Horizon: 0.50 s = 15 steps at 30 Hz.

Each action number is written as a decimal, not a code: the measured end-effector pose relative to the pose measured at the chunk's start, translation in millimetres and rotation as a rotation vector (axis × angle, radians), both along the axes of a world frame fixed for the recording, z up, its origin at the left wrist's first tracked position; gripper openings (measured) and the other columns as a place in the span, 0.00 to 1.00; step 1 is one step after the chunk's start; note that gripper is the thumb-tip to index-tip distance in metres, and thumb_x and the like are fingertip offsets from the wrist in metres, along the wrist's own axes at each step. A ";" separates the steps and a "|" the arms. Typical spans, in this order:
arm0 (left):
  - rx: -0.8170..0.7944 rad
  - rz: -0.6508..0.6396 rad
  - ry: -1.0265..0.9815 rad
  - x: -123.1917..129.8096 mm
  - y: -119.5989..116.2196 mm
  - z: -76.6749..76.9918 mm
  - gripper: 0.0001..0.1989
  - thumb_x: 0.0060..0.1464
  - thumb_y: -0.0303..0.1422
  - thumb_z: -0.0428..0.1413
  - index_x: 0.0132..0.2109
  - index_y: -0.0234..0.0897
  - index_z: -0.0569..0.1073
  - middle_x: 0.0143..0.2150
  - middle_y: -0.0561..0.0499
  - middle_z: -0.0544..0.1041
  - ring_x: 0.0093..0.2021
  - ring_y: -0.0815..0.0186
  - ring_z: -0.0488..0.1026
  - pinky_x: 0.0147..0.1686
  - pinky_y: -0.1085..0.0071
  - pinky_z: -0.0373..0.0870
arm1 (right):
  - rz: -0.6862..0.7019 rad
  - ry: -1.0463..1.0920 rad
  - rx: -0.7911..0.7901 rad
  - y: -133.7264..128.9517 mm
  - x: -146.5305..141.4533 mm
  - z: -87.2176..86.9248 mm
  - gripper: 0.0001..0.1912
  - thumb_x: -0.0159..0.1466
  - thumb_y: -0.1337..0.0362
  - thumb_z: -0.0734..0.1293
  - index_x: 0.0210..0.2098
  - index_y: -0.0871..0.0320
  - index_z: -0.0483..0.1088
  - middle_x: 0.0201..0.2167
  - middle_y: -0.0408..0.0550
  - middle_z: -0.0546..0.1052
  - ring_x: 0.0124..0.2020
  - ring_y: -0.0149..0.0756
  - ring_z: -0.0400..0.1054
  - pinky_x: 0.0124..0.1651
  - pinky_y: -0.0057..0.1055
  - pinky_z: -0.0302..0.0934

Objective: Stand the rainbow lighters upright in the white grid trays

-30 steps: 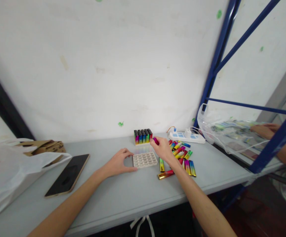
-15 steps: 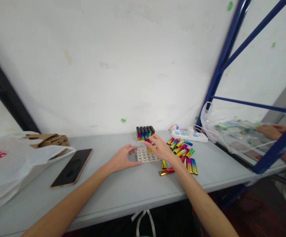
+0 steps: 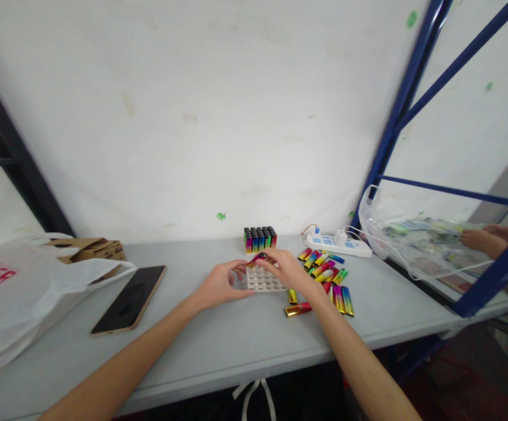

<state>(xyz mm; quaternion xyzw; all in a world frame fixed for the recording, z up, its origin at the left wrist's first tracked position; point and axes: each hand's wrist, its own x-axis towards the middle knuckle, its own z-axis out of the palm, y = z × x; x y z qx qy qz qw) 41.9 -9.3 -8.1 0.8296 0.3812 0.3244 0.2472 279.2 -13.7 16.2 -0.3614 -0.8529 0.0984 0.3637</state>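
Note:
A white tray with rows of holes (image 3: 266, 282) lies on the grey table. My left hand (image 3: 227, 282) grips its left edge between thumb and fingers. Over the tray's back left part, my right hand (image 3: 280, 265) pinches a shiny red-purple lighter (image 3: 256, 259) with a dark top, held tilted. Behind the tray stands a block of upright rainbow-coloured lighters (image 3: 260, 238) with black tops. To the right, several metallic rainbow pieces (image 3: 324, 272) lie in a loose pile, and a gold-red one (image 3: 298, 310) lies nearer the front.
A white power strip (image 3: 339, 244) is at the back right, near a blue metal frame (image 3: 383, 152). On the left lie a phone (image 3: 128, 299), a white plastic bag (image 3: 38, 298) and cardboard (image 3: 89, 250). Another person's hands (image 3: 484, 241) show at the far right.
The piece in my right hand has gone from upright to tilted and moved slightly left, its dark top now showing. My left hand stays at the tray's left edge. The view has shifted slightly.

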 end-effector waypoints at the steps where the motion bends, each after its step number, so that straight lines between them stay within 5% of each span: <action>1: -0.008 -0.003 -0.005 0.1 -0.1 0.2 0.36 0.44 0.44 0.69 0.59 0.37 0.73 0.42 0.51 0.80 0.35 0.65 0.75 0.35 0.70 0.73 | 0.014 -0.009 0.001 0.3 0.2 0.2 0.15 0.74 0.56 0.62 0.48 0.59 0.74 0.40 0.52 0.80 0.37 0.38 0.73 0.43 0.31 0.63; 11: 0.071 -0.046 0.092 5.7 -6.1 -1.5 0.35 0.44 0.45 0.68 0.58 0.38 0.74 0.44 0.49 0.81 0.39 0.61 0.76 0.41 0.65 0.74 | 0.007 -0.132 -0.001 -2.3 -6.1 2.3 0.14 0.75 0.57 0.61 0.42 0.60 0.72 0.38 0.52 0.78 0.39 0.39 0.70 0.44 0.33 0.62; 15: 0.138 0.001 0.137 2.1 0.4 -2.3 0.31 0.46 0.46 0.67 0.56 0.37 0.75 0.41 0.50 0.80 0.40 0.60 0.76 0.46 0.63 0.73 | -0.018 -0.117 -0.060 -0.1 2.9 5.3 0.16 0.72 0.55 0.66 0.52 0.60 0.72 0.37 0.50 0.78 0.36 0.37 0.70 0.43 0.32 0.63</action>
